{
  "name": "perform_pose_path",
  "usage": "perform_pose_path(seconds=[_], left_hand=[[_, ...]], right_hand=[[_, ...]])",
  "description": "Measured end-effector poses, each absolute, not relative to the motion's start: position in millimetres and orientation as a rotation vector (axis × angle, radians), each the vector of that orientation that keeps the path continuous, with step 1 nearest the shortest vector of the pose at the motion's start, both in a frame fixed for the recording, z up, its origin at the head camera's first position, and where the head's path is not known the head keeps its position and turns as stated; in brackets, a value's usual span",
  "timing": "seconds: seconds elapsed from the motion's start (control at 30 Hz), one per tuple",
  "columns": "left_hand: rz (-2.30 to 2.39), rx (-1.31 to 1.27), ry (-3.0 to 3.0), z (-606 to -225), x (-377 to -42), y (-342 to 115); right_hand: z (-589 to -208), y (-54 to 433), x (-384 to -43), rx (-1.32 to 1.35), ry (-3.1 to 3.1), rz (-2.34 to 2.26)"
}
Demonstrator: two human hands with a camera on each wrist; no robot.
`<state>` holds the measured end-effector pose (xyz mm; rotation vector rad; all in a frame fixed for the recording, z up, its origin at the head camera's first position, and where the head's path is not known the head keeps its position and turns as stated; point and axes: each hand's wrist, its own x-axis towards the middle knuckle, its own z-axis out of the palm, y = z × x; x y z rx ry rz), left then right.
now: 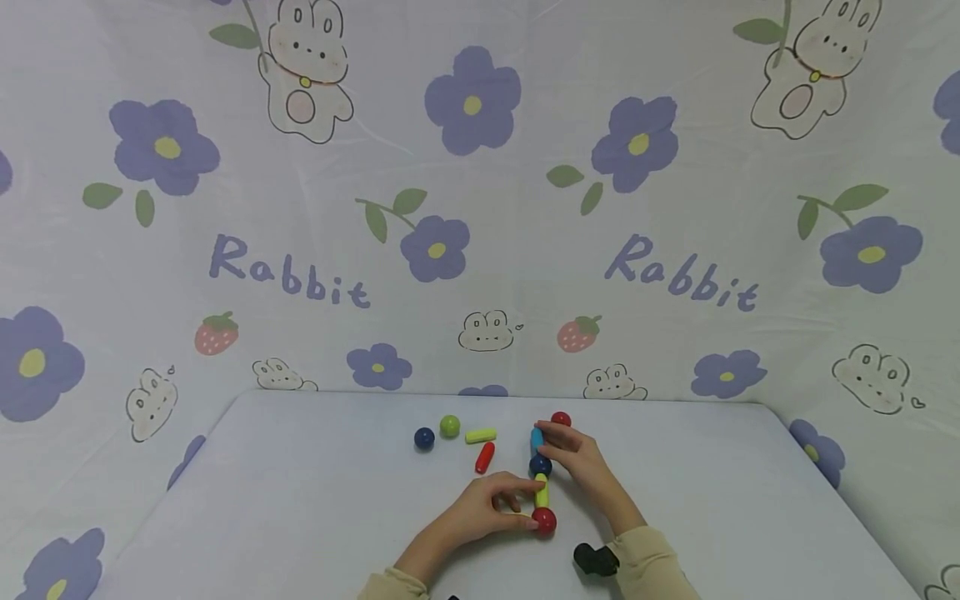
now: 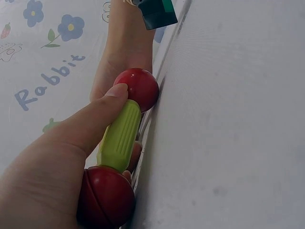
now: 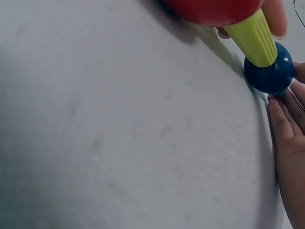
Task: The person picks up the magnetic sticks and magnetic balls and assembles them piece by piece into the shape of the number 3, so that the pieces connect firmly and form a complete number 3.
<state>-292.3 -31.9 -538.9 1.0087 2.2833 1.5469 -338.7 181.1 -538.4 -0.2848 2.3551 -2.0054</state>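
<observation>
Red ball [image 1: 545, 522], yellow stick [image 1: 542, 498], dark-blue ball [image 1: 540, 466] and light-blue stick [image 1: 536, 442] joined in one row, near mid-table [image 1: 300, 500] | my left hand [image 1: 483, 507] grips the red ball and yellow stick | my right hand [image 1: 581, 462] pinches the light-blue stick

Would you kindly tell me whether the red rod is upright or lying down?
Lying down: the head view shows the red rod slantwise along the white tabletop.
</observation>
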Motion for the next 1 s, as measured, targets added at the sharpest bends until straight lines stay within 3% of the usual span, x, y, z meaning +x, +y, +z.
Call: perform_pose_path(seconds=[0.53,1.0], left_hand=[[1.556,1.02,2.251,-514.8,-279.1,-34.1],[1.482,0.958,2.292,-537.0,-298.2,-28.5]], right_hand=[[-541.0,182.1,-338.4,-0.264,2.315,-2.084],[-543.6,181.4,-338.3,-0.3,2.331,-2.095]])
